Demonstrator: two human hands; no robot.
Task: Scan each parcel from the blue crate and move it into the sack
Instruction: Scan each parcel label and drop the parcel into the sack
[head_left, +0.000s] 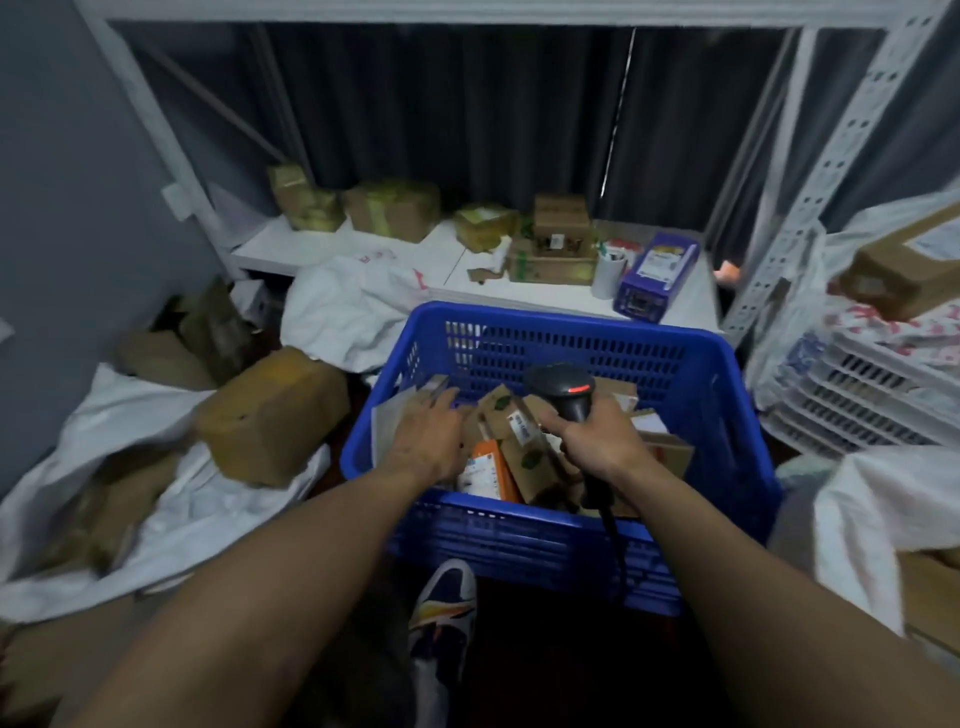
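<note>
A blue crate (701, 395) stands in front of me, holding several small cardboard parcels and an orange-and-white parcel (485, 470). My left hand (428, 436) reaches into the crate's left side, fingers spread over a flat grey parcel (389, 421); whether it grips it is unclear. My right hand (597, 436) is shut on a black barcode scanner (563, 387), held over the crate's middle with its cable trailing down over the front rim. A white sack (104, 415) lies open on the floor at the left, with a large brown box (270, 415) on it.
A low white shelf (311, 249) behind the crate carries taped boxes, a cup and a purple box (657, 275). Another white sack (343, 312) lies behind the crate at the left. White stacked trays (862, 395) and sacks with boxes fill the right. My shoe (447, 597) rests below the crate.
</note>
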